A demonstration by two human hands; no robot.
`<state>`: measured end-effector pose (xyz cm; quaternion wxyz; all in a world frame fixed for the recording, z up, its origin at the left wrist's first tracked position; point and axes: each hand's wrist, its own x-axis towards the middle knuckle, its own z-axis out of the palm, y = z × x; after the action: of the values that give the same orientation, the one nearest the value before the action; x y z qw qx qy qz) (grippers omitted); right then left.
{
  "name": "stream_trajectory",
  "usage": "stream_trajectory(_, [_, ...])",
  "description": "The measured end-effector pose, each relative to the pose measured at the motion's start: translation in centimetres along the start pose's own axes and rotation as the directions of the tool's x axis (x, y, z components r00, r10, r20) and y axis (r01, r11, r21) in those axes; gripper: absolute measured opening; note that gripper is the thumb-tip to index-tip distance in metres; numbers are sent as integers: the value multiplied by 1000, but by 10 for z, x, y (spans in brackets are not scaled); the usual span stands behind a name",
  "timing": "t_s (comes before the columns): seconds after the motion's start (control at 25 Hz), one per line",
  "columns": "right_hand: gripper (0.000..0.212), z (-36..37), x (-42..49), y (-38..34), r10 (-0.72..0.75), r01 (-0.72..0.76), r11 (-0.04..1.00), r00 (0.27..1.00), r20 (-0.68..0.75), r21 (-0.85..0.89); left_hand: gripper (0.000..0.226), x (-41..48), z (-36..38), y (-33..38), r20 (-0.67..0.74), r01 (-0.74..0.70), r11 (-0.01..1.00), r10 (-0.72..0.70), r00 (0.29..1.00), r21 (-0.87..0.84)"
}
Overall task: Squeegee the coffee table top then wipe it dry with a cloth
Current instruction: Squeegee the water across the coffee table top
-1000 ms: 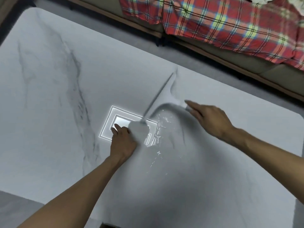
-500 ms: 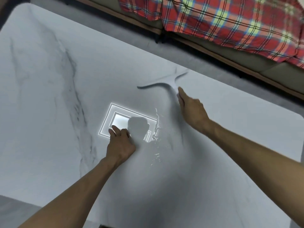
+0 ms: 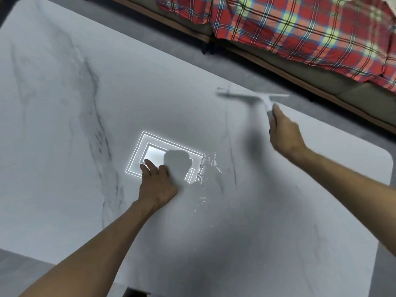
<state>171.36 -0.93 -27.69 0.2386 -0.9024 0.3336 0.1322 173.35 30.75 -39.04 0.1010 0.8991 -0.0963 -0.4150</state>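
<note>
A white marble coffee table top (image 3: 64,125) with grey veins fills the view. My right hand (image 3: 285,133) grips the handle of a white squeegee (image 3: 252,97), whose blade lies crosswise near the table's far right edge and looks blurred. My left hand (image 3: 157,183) rests flat on the table's middle, fingers apart, holding nothing. A patch of water (image 3: 209,168) glistens just right of that hand. No cloth is in view.
A bright reflection of a ceiling light (image 3: 150,153) shows on the table by my left hand. Beyond the far edge runs grey floor (image 3: 182,46), then a sofa draped with a red plaid blanket (image 3: 300,24).
My right hand has swept the squeegee from the wet patch at the middle out to the far right edge, turning the blade crosswise. My left hand has stayed put.
</note>
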Motion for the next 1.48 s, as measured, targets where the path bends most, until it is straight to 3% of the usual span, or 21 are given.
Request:
stream_trajectory(0.08, [27, 0, 37, -11, 119, -117, 986, 993, -10, 115, 54, 2, 2, 0, -11, -17, 1000, 17, 1000, 10])
stream_trajectory(0.16, [25, 9, 44, -10, 186, -185, 981, 982, -16, 53, 53, 2, 4, -1, -24, -27, 999, 28, 999, 22])
stream_trajectory(0.32, [44, 32, -19, 8, 141, -135, 985, 989, 44, -109, 51, 2, 6, -2, -35, -29, 999, 29, 999, 15])
stream_trajectory(0.6, [50, 27, -131, 42, 215, -181, 973, 933, 288, -140, 48, 3, 0, -1, 41, -25, 1000, 25, 999, -10])
stream_trajectory(0.76, [21, -2, -79, 40, 256, -281, 946, 954, 157, 161, 47, 0, 1, -3, 26, -40, 997, 38, 999, 65])
stream_trajectory(0.84, [19, -9, -28, 39, 351, -349, 892, 935, 46, 288, 50, -4, 2, -4, -22, -44, 995, 46, 999, 85])
stream_trajectory(0.92, [19, -10, 10, 38, 428, -409, 860, 904, 6, 305, 47, -11, 6, -4, -81, -83, 992, 90, 993, 95])
stream_trajectory(1.0, [28, -1, 23, 40, 462, -447, 856, 887, 6, 259, 48, -18, 16, -1, -54, -123, 984, 131, 990, 131])
stream_trajectory(1.08, [39, 15, 4, 41, 450, -443, 875, 893, 10, 195, 48, -24, 28, 3, -5, -139, 971, 143, 990, 196])
stream_trajectory(1.2, [44, 35, -61, 45, 318, -318, 948, 948, 22, 14, 50, -28, 32, 9, 48, -142, 976, 135, 990, 166])
stream_trajectory(1.32, [49, 39, -124, 51, 263, -262, 965, 954, 142, -24, 53, -28, 24, 13, 97, -74, 993, 64, 993, 97])
stream_trajectory(1.4, [46, 34, -145, 51, 280, -289, 957, 931, 235, 5, 53, -31, 18, 21, 124, -26, 998, 32, 992, -48])
stream_trajectory(1.48, [37, 22, -129, 47, 333, -374, 908, 918, 216, 188, 53, -31, 17, 26, 124, -3, 997, 12, 992, -74])
